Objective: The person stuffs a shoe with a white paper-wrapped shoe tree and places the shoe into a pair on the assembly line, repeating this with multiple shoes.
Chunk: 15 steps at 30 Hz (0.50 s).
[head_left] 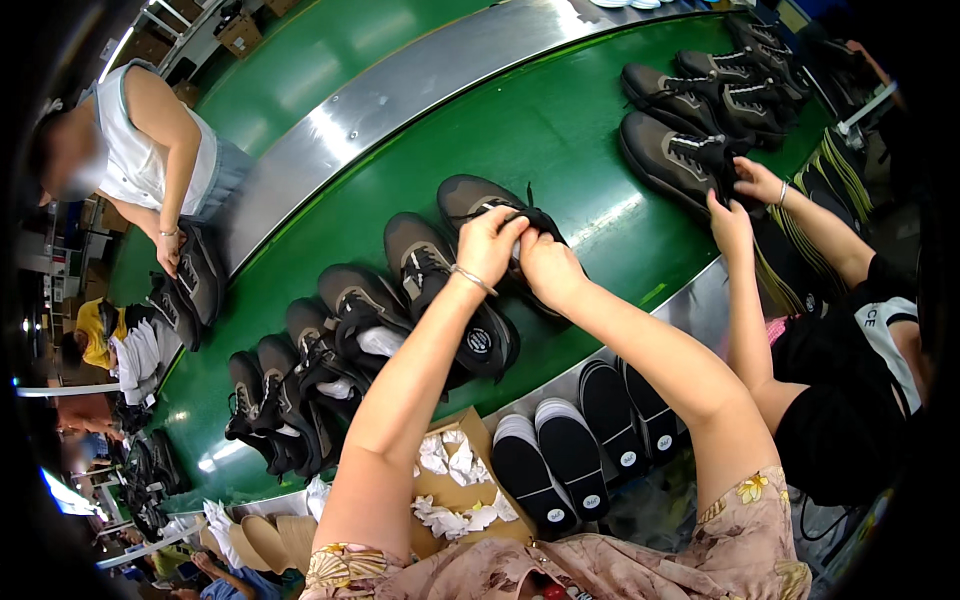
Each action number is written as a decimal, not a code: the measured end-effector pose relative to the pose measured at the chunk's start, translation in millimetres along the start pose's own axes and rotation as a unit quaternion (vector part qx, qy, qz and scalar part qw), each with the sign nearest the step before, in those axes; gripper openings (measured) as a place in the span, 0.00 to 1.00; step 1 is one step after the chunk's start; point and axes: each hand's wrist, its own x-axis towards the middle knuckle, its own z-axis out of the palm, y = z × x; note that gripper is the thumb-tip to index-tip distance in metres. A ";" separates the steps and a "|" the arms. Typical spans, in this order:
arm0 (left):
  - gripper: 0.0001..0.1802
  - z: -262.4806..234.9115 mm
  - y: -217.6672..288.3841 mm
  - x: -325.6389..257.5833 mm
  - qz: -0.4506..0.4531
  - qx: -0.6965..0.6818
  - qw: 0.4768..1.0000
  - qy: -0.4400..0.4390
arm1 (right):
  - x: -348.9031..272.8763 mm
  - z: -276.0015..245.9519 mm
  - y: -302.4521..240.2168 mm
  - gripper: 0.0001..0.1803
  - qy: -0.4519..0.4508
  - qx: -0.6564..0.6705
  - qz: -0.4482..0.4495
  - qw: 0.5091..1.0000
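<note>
A dark brown and black sneaker (464, 197) lies on the green belt in front of me, toe pointing away. My left hand (488, 246) is closed at its lace area, fingers pinched together. Close beside it, my right hand (549, 268) is also closed on the shoe's upper near the opening. A black lace sticks up past the fingertips. Whether the fingers grip lace or tongue is hidden. Just left of my hands rests another sneaker (413, 243) with a round printed mark on its insole. Farther left, a sneaker (356, 297) has white paper stuffed inside.
Below the green belt (330, 225) stand a cardboard box (436, 512) of crumpled paper and several black insoles (572, 455). At right, a co-worker's hands (742, 210) touch a sneaker (672, 160). Across the belt, a person in white holds a shoe (203, 272).
</note>
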 end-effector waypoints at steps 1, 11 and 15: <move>0.10 -5.5 -2.7 -0.1 -0.008 -0.019 1.000 -0.002 | -0.2 3.6 -3.6 0.12 0.001 0.002 0.022 1.000; 0.11 13.3 9.5 -12.8 -0.027 0.052 0.998 0.022 | 3.0 12.6 -8.0 0.11 -0.021 0.042 0.101 0.994; 0.11 0.0 8.3 -8.9 0.019 0.120 0.993 -0.007 | -14.5 -14.4 -4.0 0.14 -0.040 0.189 0.075 0.978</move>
